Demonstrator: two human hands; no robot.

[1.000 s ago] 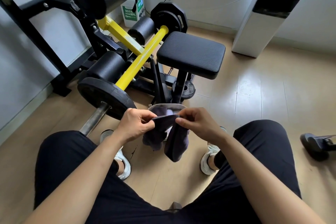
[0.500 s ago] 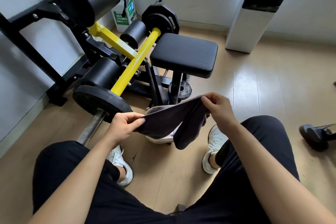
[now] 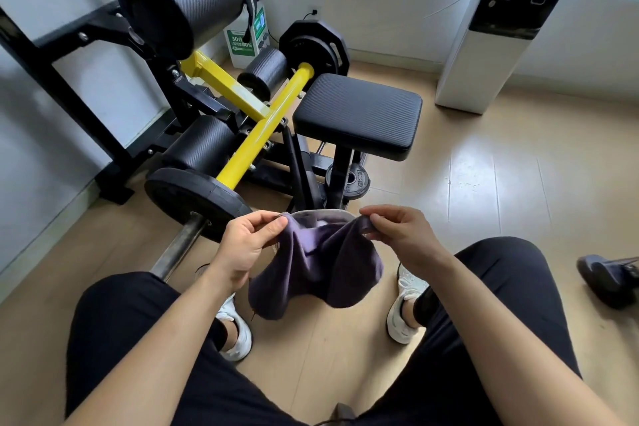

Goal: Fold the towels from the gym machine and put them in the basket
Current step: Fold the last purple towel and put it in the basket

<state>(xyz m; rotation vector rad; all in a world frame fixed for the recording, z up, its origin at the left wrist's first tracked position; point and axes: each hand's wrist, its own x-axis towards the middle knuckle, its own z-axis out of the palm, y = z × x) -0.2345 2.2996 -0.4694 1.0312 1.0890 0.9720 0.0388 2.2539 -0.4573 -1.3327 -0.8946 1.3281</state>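
A dark purple towel (image 3: 321,270) hangs between my knees, held by its two top corners. My left hand (image 3: 249,245) pinches the left corner and my right hand (image 3: 397,235) pinches the right corner. The cloth sags in loose folds below them. Just behind the towel sits a small grey basket (image 3: 321,216) on the floor; only its rim shows, with something pale inside. The black and yellow gym machine (image 3: 262,114) stands beyond, its padded seat (image 3: 359,114) bare.
A barbell with a black weight plate (image 3: 193,197) lies at the left of the basket. A white water dispenser (image 3: 494,45) stands at the back right. A dark shoe (image 3: 608,280) lies at the right edge. My legs and white trainers frame the wooden floor.
The hands went from close together to wide apart, stretching the towel flat. Now they hold it at level height, closer together, and it sags between them.
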